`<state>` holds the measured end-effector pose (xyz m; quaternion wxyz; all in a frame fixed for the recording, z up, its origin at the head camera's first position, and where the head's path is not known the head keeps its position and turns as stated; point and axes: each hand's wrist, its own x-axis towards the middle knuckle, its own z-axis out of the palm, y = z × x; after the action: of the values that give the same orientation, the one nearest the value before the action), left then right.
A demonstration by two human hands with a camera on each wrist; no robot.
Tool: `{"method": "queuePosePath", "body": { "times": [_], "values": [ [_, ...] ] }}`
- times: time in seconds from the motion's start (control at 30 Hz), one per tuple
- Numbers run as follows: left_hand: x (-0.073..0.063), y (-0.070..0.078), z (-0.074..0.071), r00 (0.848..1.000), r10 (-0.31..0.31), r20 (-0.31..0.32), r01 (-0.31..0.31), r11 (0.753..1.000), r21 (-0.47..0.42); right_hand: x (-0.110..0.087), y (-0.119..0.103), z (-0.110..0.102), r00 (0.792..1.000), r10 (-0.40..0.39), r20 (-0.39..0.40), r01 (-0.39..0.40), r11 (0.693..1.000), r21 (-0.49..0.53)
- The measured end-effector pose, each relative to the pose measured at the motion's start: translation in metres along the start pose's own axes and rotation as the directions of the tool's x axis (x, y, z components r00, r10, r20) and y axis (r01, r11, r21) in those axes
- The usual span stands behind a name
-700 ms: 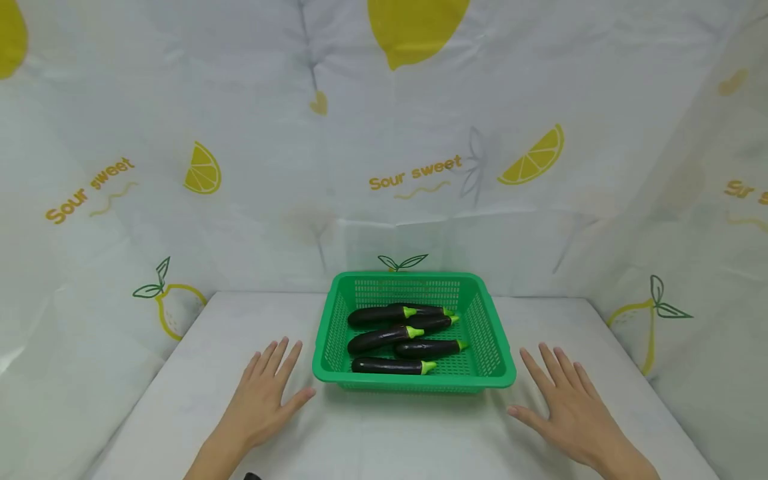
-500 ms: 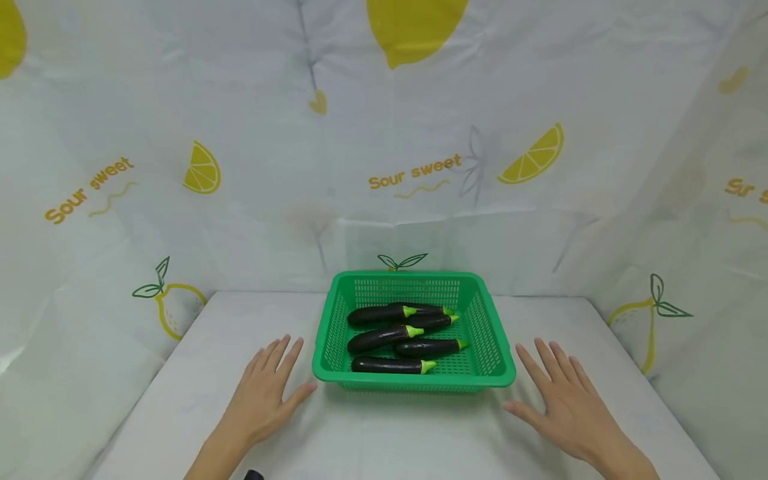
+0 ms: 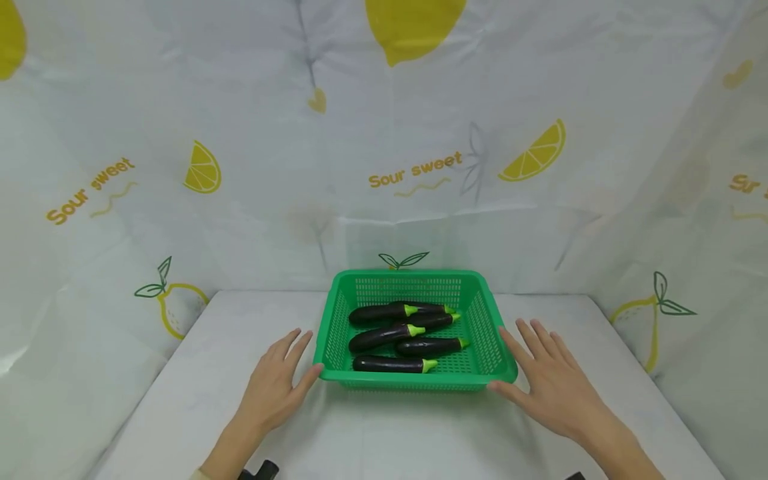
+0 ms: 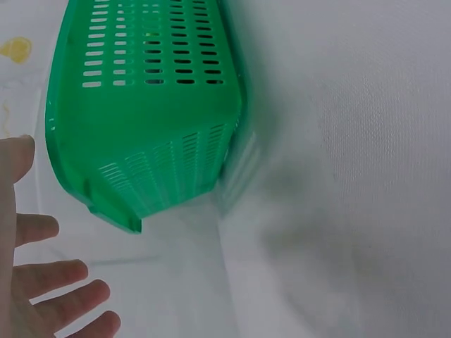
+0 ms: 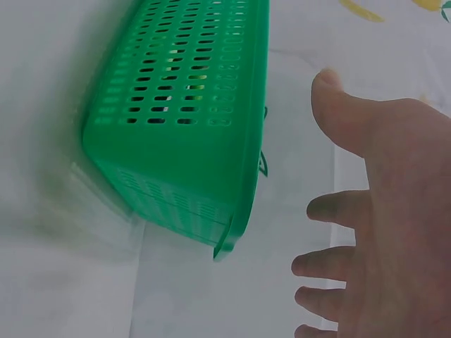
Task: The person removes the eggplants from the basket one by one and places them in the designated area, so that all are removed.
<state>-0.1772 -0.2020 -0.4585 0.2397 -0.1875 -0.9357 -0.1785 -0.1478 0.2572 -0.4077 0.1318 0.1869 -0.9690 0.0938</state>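
Green basket upright on the white table, just right of centre and below mid-height in the head view. Slotted plastic walls, broad solid rim.

Six dark eggplants inside, all lying roughly sideways, light green stem ends toward frame right. One along the front wall, two across the middle, three bunched toward the back and partly overlapping. Right part of the basket floor shows bare mesh.

Hands well apart from each other, one per side of the basket, neither holding anything. Left hand at lower left of centre: fingers extended, pointing up-frame, thumb out toward the basket's front left corner. Thumb tip overlaps the rim in the head view, but left wrist view shows a narrow gap, so near, not touching. Right hand at lower right: fingers spread, thumb toward the front right corner. Right wrist view has a clear gap between thumb and rim, so no contact there either.

Bottom edge of head view: a black object beside the left wrist, cut off by the frame; can't tell what it is. Smaller black bit near the right forearm, same story.

Backdrop: white sheet with lemon prints, "Sour sweet" lettering at left and centre.
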Motion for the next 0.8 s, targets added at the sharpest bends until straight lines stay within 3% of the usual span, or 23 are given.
{"method": "queuePosePath", "body": {
  "times": [0.33,0.5,0.8],
  "values": [
    [0.006,0.01,0.012,0.995,-0.1,-0.021,0.095,0.98,-0.176,0.013,-0.012,-0.003,1.0,0.002,0.0,-0.002,1.0,0.021],
    [0.008,0.012,0.019,0.991,-0.131,0.003,0.126,0.946,-0.298,0.021,-0.017,-0.005,1.0,-0.009,-0.028,0.01,0.999,0.037],
    [0.014,0.014,0.027,0.979,-0.194,0.063,0.201,0.865,-0.46,0.034,-0.027,-0.003,0.998,-0.03,-0.051,0.033,0.998,0.059]
  ]
}}
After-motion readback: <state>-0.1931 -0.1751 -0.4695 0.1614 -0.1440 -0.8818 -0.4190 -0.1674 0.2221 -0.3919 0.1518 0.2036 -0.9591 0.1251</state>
